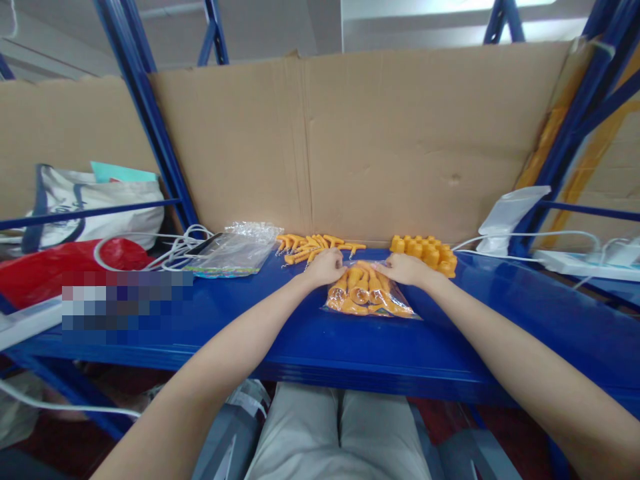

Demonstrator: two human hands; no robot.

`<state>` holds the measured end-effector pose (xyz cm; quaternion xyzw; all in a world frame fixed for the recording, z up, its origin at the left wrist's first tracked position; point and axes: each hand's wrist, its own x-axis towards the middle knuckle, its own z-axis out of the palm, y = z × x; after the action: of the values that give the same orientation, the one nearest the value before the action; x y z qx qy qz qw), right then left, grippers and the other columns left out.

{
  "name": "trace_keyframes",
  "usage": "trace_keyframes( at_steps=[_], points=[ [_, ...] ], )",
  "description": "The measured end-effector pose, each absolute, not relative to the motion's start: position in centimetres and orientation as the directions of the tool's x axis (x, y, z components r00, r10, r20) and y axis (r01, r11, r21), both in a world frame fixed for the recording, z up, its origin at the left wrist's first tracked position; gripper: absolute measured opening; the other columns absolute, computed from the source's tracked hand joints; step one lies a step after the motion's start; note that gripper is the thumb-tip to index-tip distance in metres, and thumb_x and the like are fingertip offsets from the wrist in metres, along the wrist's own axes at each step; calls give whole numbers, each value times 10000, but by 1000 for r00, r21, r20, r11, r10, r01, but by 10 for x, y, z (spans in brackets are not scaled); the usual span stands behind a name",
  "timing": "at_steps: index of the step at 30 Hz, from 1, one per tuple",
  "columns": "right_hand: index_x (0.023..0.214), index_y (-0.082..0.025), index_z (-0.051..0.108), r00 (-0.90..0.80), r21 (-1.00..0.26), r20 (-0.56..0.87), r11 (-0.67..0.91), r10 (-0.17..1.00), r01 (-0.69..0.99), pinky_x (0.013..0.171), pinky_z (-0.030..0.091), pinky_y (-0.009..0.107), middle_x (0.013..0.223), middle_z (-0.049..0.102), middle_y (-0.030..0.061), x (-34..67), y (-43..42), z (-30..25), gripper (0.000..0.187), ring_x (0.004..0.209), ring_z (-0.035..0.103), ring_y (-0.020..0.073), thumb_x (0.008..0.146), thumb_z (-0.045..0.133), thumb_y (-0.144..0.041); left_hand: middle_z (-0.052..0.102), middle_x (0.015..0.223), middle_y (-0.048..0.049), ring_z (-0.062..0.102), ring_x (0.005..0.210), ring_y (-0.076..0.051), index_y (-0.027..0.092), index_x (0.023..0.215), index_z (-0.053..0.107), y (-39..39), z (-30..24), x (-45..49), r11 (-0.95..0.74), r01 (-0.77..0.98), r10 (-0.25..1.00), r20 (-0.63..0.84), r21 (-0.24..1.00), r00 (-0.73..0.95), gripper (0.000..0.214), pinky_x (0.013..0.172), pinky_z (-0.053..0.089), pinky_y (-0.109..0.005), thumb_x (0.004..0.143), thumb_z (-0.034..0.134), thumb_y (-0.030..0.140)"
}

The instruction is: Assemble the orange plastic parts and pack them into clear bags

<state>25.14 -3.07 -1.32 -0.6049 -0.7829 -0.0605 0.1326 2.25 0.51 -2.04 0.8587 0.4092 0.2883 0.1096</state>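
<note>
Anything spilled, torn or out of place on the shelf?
Nothing stands out. The left hand and right hand pinch the top of the clear bag of orange parts; orange T-pieces and orange caps sit in two heaps behind it.

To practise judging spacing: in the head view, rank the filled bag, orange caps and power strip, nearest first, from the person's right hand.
1. Filled bag, touching the right hand.
2. Orange caps, just behind it.
3. Power strip, far right.

A pixelated patch [125,307] blots out part of the blue shelf [300,333] on the left, and the left hand [325,267] and right hand [403,269] cover the top edge of the clear bag [367,297], their fingers curled out of sight.
</note>
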Motion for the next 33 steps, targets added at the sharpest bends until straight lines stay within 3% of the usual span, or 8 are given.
trace_keyframes(
  at_steps=[3,8,11,17,22,27,33],
  points=[
    [734,-163,632,-254,-26,401,288,880,957,733,461,350,839,647,150,248,-34,-11,403,853,626,268,853,505,-526,664,1035,-85,589,1027,-205,166,822,639,-2,-18,27,-707,601,703,466,373,537,124,957,426,-317,733,571,112],
    [973,-138,629,-394,-32,511,475,764,880,874,461,407,1053,638,154,239,-35,-13,193,1002,599,271,831,554,-245,598,1301,-54,492,1250,-184,195,1114,638,-13,-16,34,-682,535,719,324,498,615,293,1075,326,-280,855,504,166],
    [1058,-141,642,-481,-126,445,584,756,802,966,441,384,1144,651,137,234,-32,-17,301,1090,597,235,827,455,-91,520,1395,-45,392,1348,-180,207,1198,614,-18,-13,33,-636,513,730,234,577,642,327,1095,286,-245,894,515,271],
    [1074,-225,698,-495,-334,370,609,786,719,994,459,379,1162,681,45,232,-35,-11,431,1083,627,213,777,445,-42,413,1469,-51,317,1392,-189,214,1310,538,-17,-14,30,-629,503,693,135,592,709,432,1112,258,-272,910,498,372],
    [987,-272,745,-527,-411,320,617,787,671,998,464,356,1081,713,-23,237,-37,-3,515,1050,644,194,662,458,6,460,1438,-37,379,1358,-205,228,1309,541,-19,-16,31,-636,563,724,155,528,672,450,1095,284,-282,892,514,395],
    [826,-243,773,-499,-456,277,570,821,684,956,483,355,930,747,-2,240,-38,1,420,970,671,201,681,455,-11,616,1286,-19,569,1166,-209,265,1216,621,-32,-9,33,-663,614,734,207,428,647,359,1003,374,-267,881,526,350],
    [683,-191,750,-488,-283,386,604,783,745,834,508,291,870,737,50,235,-40,1,343,829,669,176,671,457,-12,736,939,-42,658,918,-211,240,1043,716,-38,-6,37,-694,639,719,286,331,633,272,875,445,-289,854,520,240]
  ],
)
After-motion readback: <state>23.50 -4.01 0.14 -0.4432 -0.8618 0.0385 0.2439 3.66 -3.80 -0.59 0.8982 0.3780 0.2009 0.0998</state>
